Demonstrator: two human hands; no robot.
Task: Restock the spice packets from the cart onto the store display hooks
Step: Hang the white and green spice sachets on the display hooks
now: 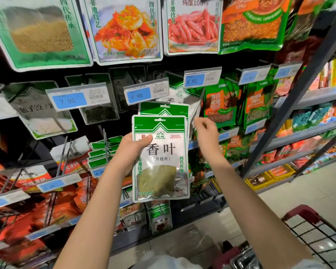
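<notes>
My left hand (131,150) grips a small stack of green-and-white bay leaf spice packets (160,160) by their left edge, thumb on the front one. The stack is upright, in front of the display, just below the hook with the 9.90 price tag (146,93). A second packet's top (164,108) pokes out behind the front one. My right hand (206,131) hovers just right of the stack's top with fingers loosely curled, holding nothing, near a packet hanging on the hook behind. The red cart (306,220) is at the lower right.
Hooks full of hanging packets cover the wall, with price tags 7.90 (78,99) and 5.90 (202,78). Large pouches (124,28) hang above. A dark slanted shelf post (291,105) and shelves of goods stand on the right. Bare metal hooks (62,164) jut out at lower left.
</notes>
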